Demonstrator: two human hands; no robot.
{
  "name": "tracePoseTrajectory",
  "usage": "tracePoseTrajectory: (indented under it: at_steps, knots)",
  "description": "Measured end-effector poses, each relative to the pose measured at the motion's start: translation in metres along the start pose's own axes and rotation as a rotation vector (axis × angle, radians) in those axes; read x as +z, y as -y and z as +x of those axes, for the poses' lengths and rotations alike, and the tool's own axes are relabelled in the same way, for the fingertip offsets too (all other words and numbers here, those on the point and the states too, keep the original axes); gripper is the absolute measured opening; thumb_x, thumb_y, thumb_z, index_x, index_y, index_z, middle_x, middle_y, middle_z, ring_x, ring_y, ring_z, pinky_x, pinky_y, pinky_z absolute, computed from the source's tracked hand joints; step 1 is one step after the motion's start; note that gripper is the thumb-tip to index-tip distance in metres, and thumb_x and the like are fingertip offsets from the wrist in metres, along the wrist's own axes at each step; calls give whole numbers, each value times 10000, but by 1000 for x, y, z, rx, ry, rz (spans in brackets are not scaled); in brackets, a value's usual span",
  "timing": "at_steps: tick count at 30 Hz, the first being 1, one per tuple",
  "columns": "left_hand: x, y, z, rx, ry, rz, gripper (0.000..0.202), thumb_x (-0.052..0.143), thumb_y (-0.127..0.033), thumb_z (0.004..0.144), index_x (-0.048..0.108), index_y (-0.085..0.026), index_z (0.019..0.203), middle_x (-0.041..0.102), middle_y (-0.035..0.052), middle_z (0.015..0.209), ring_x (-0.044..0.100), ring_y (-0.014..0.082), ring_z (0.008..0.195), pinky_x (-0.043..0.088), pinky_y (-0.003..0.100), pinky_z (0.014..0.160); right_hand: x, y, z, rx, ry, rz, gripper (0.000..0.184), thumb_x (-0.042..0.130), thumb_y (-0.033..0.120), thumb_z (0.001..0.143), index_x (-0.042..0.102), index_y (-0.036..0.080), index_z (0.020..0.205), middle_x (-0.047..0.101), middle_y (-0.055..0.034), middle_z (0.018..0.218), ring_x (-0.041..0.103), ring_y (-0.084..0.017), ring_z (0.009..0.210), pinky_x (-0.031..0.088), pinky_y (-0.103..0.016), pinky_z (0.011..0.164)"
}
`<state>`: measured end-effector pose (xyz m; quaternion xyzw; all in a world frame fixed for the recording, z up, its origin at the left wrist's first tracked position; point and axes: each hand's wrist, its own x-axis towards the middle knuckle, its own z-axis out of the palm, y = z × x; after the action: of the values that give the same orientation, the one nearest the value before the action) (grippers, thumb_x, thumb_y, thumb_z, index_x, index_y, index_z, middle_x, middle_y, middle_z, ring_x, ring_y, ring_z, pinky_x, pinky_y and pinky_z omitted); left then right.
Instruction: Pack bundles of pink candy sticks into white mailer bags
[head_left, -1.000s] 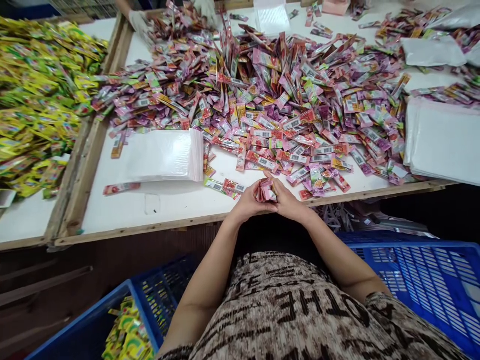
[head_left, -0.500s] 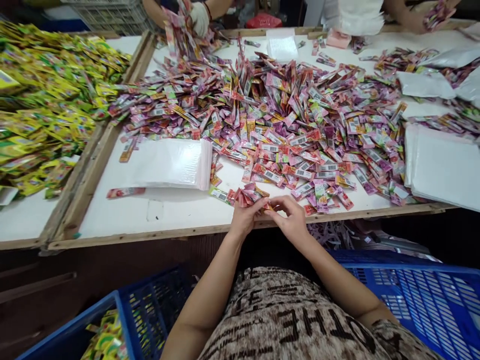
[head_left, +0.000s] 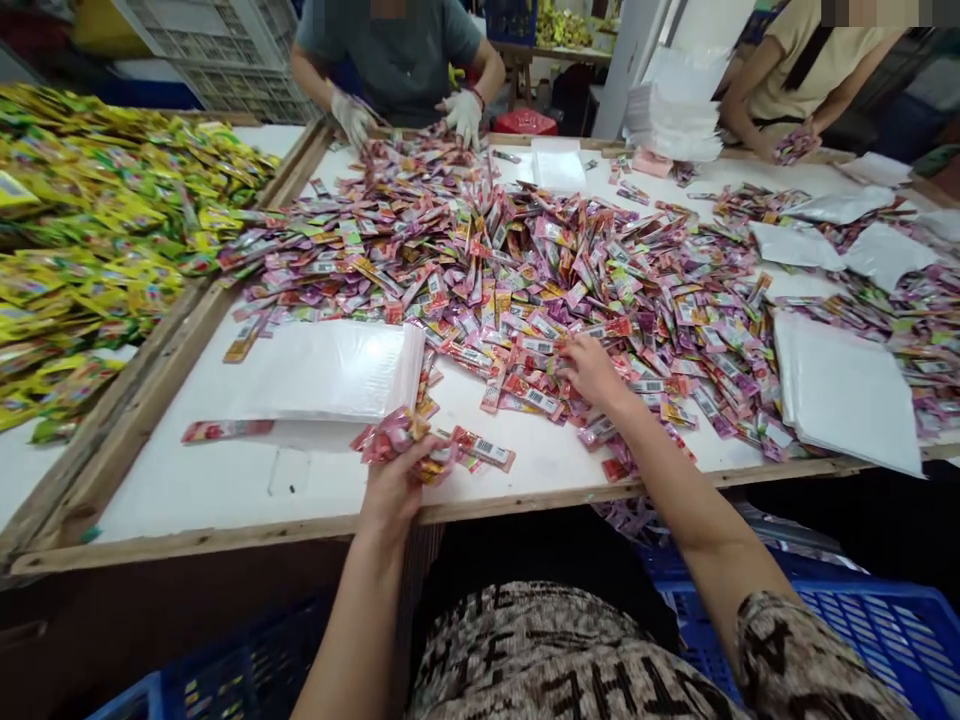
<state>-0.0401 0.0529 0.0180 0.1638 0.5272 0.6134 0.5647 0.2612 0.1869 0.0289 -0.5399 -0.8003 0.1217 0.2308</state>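
Head view: left hand (head_left: 394, 488) at the near edge of the white table (head_left: 210, 485), fingers curled shut round a fanned bunch of pink sachets (head_left: 386, 440), just in front of a stack of clear white bags (head_left: 330, 370). Farther in, right hand (head_left: 592, 368) palm down on the near fringe of the big sachet heap (head_left: 525, 250), fingers loosely bent over loose packets; impossible to tell whether any are gripped. Between the two hands, stray sachets (head_left: 487, 450) lying barcode up. Off to the right, a second bag stack (head_left: 847, 395), crowded by the heap. Across the heap, a co-worker's gloved hand (head_left: 463, 112) among the packets. On the neighbouring table to the left, yellow sachets (head_left: 90, 250). Below the table edge, a blue crate (head_left: 825, 620).
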Motion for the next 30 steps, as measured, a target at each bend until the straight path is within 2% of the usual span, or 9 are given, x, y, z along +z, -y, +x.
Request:
tracePoseTrajectory:
  at_steps: [5,8,12,14,17,20,24,26,30]
  knots:
    - [-14,-5,7,-175,-98,-23,337,828,-82,573,666,-128,864,719,11,684,721,184,669,588,249,616,-14,-2,-11,-32,129,258,39,613,165,857,634,194,843,688,-51,892,610,-226,920,460,-384,883]
    - [-10,-2,10,-201,-30,56,357,862,-111,563,680,-121,871,751,39,739,740,201,720,587,250,654,-49,-13,5,215,-109,402,118,452,243,973,562,201,979,675,-33,910,607,-161,777,464,-293,729]
    - [-8,-1,12,-223,60,145,407,917,-172,539,703,-119,881,766,68,762,754,223,778,592,261,718,-101,-65,75,560,-387,66,429,581,466,931,507,118,1170,647,-134,1095,563,-161,862,427,-296,767]
    - [-9,-3,13,-239,62,146,403,918,-184,542,707,-120,880,764,66,749,753,218,771,595,261,727,-111,-90,109,614,-326,-8,581,729,451,816,529,51,1187,632,-186,1132,561,-190,936,413,-318,824]
    - [-11,-5,14,-257,45,124,397,911,-179,551,711,-127,889,765,60,760,751,207,762,603,262,727,-97,-110,132,645,-114,-57,492,833,339,694,636,47,1037,664,-177,1038,591,-219,931,423,-334,843]
    - [-13,-6,15,-270,36,115,384,899,-165,555,715,-144,892,756,42,753,750,216,765,618,281,721,-68,-106,117,610,64,-87,239,773,287,750,681,120,894,686,-131,944,628,-243,896,454,-337,815]
    - [-16,-5,16,-283,50,121,348,884,-157,571,725,-169,880,740,19,755,743,206,758,629,291,755,-51,-84,67,229,209,3,150,639,303,867,679,162,897,682,-118,1017,633,-248,936,485,-346,824]
    - [-18,-5,18,-286,42,122,344,880,-153,571,728,-171,879,738,25,760,741,208,759,629,286,753,-62,-79,52,158,198,158,168,597,308,901,666,181,988,687,-91,995,632,-230,877,500,-355,802]
    - [-16,-7,18,-310,29,106,332,871,-147,563,731,-166,863,732,33,744,732,202,749,626,276,743,-106,-101,71,425,-85,251,253,542,334,942,626,191,1132,686,-67,912,614,-211,757,499,-352,730]
